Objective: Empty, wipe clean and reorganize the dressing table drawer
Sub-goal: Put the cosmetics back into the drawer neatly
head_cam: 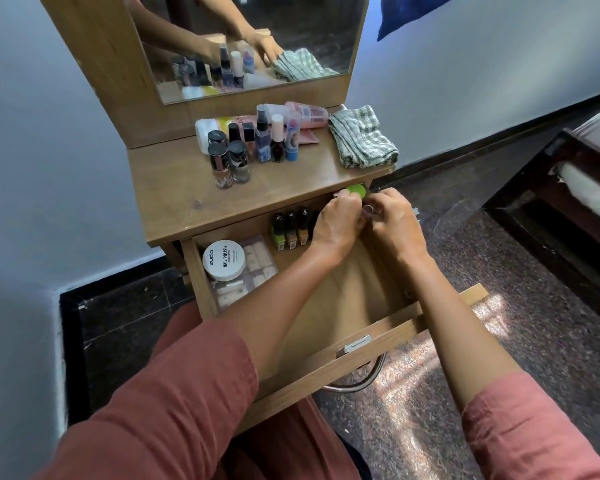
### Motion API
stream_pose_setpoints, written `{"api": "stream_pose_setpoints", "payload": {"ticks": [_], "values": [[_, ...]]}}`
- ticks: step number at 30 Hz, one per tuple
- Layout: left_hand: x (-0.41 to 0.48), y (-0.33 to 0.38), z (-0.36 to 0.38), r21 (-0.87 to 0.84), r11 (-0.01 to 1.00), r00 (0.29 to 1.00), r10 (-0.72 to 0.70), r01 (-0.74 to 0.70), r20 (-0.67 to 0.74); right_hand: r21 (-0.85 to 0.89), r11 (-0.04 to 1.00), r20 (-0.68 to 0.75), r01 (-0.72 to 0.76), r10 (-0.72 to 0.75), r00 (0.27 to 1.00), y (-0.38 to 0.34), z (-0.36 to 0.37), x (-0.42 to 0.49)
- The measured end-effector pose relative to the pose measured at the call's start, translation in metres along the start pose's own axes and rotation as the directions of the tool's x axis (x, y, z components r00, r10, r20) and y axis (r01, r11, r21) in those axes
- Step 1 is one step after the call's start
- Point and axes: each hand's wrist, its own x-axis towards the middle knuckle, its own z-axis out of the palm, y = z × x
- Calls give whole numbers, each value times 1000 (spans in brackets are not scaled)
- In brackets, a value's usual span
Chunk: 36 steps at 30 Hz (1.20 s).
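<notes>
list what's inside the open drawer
A white nail polish jar sits on a clear compartment box at the left; polish bottles line the back. The left hand and right hand meet at the back right by a green object, hiding that corner. The tabletop covers the rear.

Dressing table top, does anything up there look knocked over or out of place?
Two things lie on their sides behind the upright bottles: a white-capped tube at the left and a pink bottle at the back. The checked cloth sits folded near the right edge. Nothing looks spilled.
</notes>
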Motion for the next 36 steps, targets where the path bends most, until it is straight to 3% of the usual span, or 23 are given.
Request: {"api": "stream_pose_setpoints", "payload": {"ticks": [4, 10, 14, 21, 24, 29, 36], "values": [[-3, -2, -14, -68, 997, 998, 32, -36, -52, 64, 998, -50, -3, 6, 999, -12, -10, 2], [1, -9, -39, -61, 994, 952, 65, -87, -299, 169, 983, -142, 74, -50, 989, -41, -20, 16], [11, -25, -59, -59, 990, 915, 91, -124, -392, 221, 970, -169, 104, -67, 983, -65, -19, 26], [28, -46, -104, 158, 982, 860, 164, -99, -483, 280, 949, -163, 144, -101, 981, -105, -11, 56], [34, -49, -117, 297, 954, 896, 168, -42, -411, 287, 943, -160, 168, -126, 979, -115, -7, 69], [42, -43, -128, 475, 876, 967, 52, 76, -250, 260, 953, -71, 157, -144, 987, -119, -3, 85], [43, -36, -129, 500, 862, 969, 48, 82, -241, 299, 940, -119, 165, -135, 984, -119, 0, 88]]}}
